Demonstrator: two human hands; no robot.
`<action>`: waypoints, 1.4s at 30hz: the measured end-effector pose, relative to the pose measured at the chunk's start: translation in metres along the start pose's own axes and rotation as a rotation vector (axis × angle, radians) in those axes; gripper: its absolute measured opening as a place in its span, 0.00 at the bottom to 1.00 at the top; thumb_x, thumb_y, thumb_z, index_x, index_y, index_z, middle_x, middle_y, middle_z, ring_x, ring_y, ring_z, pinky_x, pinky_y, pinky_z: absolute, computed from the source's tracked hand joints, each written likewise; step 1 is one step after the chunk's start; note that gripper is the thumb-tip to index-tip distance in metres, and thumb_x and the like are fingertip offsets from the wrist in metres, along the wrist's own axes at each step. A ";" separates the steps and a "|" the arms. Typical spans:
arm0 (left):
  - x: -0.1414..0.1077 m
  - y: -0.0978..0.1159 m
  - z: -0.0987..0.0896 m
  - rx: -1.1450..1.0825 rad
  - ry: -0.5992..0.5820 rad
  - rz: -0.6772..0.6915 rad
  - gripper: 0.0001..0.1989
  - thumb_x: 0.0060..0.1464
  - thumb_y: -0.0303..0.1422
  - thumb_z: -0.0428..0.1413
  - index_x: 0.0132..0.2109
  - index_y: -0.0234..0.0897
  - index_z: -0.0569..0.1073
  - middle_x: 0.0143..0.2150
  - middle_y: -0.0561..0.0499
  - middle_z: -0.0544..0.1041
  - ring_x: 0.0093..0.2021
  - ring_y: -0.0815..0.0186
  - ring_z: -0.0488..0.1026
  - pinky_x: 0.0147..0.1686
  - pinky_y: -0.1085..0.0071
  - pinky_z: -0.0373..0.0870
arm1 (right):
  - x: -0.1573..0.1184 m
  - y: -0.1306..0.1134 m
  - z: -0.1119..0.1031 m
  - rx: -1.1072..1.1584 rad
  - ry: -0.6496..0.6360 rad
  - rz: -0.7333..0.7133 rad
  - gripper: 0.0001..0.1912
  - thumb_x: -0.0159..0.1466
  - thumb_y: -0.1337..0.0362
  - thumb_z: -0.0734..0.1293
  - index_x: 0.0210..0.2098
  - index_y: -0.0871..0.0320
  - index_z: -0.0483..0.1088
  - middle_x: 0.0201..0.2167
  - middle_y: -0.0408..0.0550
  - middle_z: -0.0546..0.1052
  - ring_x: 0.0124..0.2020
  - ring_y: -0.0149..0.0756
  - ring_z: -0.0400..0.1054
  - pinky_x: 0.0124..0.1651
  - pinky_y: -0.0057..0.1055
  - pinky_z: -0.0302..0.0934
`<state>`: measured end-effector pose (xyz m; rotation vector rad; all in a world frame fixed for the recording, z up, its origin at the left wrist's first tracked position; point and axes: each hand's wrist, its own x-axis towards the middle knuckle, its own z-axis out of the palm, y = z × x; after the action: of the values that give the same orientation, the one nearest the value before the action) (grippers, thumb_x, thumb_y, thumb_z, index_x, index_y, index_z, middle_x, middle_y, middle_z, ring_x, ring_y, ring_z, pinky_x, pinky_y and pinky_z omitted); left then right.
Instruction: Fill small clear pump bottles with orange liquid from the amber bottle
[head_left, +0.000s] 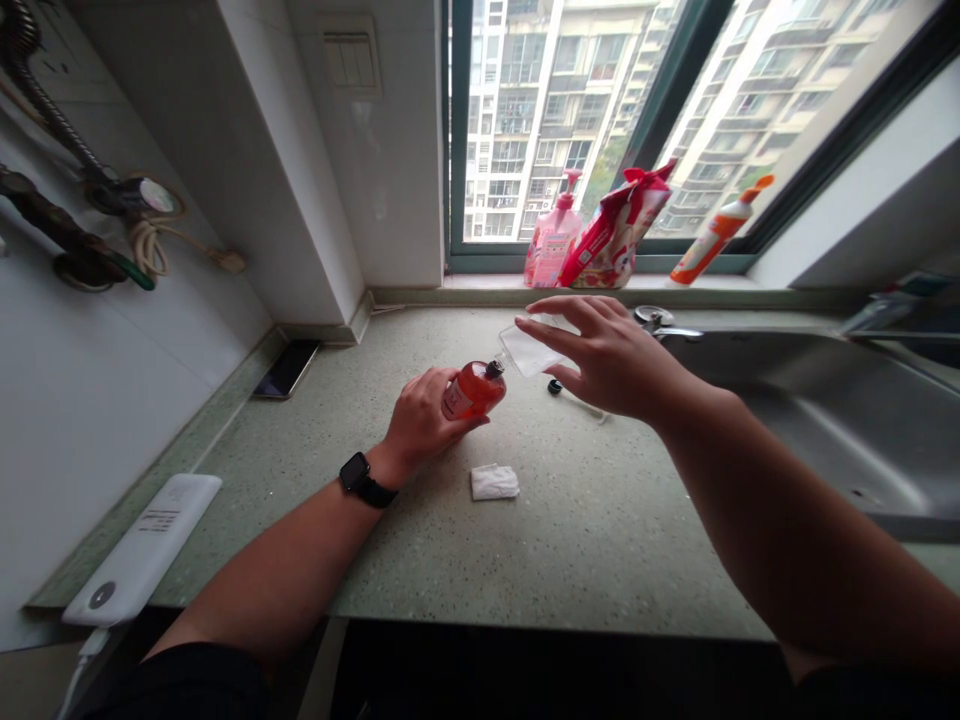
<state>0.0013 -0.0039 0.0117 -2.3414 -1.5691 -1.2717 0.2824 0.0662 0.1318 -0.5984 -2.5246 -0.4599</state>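
My left hand point(424, 420) is wrapped round an orange-red bottle point(486, 392) with a pale label and a dark open neck, tilted slightly to the right. In my right hand point(600, 350) is a clear bottle point(529, 348), tipped so that its narrow mouth meets or nearly meets the neck of the orange-red one. Whether the two mouths touch I cannot tell. On the counter under my right hand lies a black pump cap point(555, 386) with a pale tube. A folded white tissue point(495, 482) rests nearer to me.
A steel sink point(840, 400) is at the right. Along the windowsill stand a pink pump bottle point(553, 240), a red bag point(619, 230) and an orange-white bottle point(720, 235). At left on the counter point(600, 560) lie a phone point(287, 370) and a white power bank point(146, 545) with a cable.
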 end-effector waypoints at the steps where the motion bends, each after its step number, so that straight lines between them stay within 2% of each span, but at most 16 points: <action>1: 0.000 0.000 0.000 -0.002 -0.002 -0.001 0.36 0.57 0.59 0.67 0.59 0.37 0.72 0.50 0.42 0.81 0.46 0.53 0.80 0.49 0.55 0.78 | 0.001 0.000 -0.001 -0.001 -0.004 0.002 0.38 0.68 0.69 0.70 0.74 0.45 0.63 0.65 0.53 0.75 0.66 0.54 0.67 0.67 0.56 0.62; 8: 0.000 -0.001 0.000 -0.009 -0.005 -0.017 0.35 0.57 0.58 0.67 0.59 0.39 0.72 0.51 0.42 0.81 0.46 0.54 0.80 0.49 0.56 0.78 | 0.007 -0.003 -0.003 0.016 -0.024 0.008 0.42 0.66 0.70 0.72 0.76 0.40 0.60 0.66 0.52 0.75 0.66 0.56 0.67 0.67 0.58 0.61; 28: 0.000 -0.003 0.001 -0.017 -0.001 -0.028 0.35 0.57 0.58 0.67 0.58 0.38 0.71 0.49 0.42 0.80 0.43 0.56 0.80 0.45 0.59 0.78 | 0.016 -0.005 -0.008 -0.023 -0.063 -0.030 0.38 0.67 0.69 0.70 0.74 0.44 0.62 0.67 0.54 0.72 0.66 0.54 0.65 0.68 0.56 0.60; 42: 0.000 -0.004 0.001 -0.055 0.003 -0.032 0.33 0.57 0.55 0.68 0.58 0.38 0.70 0.49 0.42 0.80 0.44 0.56 0.81 0.42 0.60 0.78 | 0.021 -0.008 -0.009 -0.024 -0.082 -0.022 0.41 0.66 0.70 0.73 0.75 0.44 0.63 0.68 0.53 0.72 0.67 0.55 0.66 0.69 0.56 0.60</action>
<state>-0.0012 -0.0019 0.0092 -2.3546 -1.5968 -1.3407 0.2651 0.0622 0.1488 -0.6105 -2.6093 -0.4841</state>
